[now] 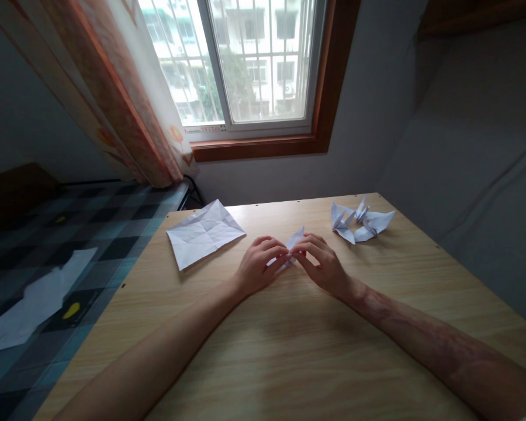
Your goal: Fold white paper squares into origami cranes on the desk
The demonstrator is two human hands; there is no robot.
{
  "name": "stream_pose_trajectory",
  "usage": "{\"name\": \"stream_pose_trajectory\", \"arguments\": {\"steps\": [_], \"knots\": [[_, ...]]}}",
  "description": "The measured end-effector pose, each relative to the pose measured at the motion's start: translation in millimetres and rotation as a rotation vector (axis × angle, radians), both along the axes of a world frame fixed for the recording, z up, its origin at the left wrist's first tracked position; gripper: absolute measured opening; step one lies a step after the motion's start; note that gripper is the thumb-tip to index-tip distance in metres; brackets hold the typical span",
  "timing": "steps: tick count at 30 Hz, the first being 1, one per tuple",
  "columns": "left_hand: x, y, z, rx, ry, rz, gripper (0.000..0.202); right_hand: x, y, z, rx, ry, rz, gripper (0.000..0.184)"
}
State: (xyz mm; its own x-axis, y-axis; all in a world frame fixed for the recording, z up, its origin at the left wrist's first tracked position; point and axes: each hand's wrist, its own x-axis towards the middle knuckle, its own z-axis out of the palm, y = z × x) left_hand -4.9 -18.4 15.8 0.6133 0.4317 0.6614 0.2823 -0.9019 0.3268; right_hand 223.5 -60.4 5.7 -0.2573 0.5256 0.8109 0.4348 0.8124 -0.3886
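Note:
Both my hands meet at the middle of the wooden table point(289, 351). My left hand point(258, 266) and my right hand point(322, 263) pinch a small folded piece of white paper point(294, 240) between their fingertips; one pointed flap sticks up above the fingers. Most of the piece is hidden by my fingers. To the left lies a creased white paper square point(204, 233), flat on the table. To the right sit folded white paper figures point(362, 222) with pointed wings.
A window point(254, 64) with an orange patterned curtain point(127, 99) is beyond the table's far edge. A bed with a checked cover point(48, 245) lies left of the table, with a white sheet of paper point(30, 304) on it. A grey wall stands to the right.

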Motion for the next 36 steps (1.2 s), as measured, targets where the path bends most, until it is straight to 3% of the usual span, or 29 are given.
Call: {"name": "stream_pose_trajectory", "arguments": {"steps": [7, 20, 36], "knots": [[0.6, -1.1, 0.3, 0.018, -0.004, -0.032, 0.013, 0.7, 1.1, -2.1, 0.016, -0.003, 0.048, 0.019], [2.4, 0.3, -0.6, -0.039, -0.128, -0.044, 0.006, 1.3, 1.1, -4.0, -0.061, 0.085, 0.062, 0.006], [1.4, 2.1, -1.8, -0.090, -0.143, -0.096, 0.006, 1.0, -1.0, -0.1, -0.059, 0.102, 0.113, 0.013]]}}
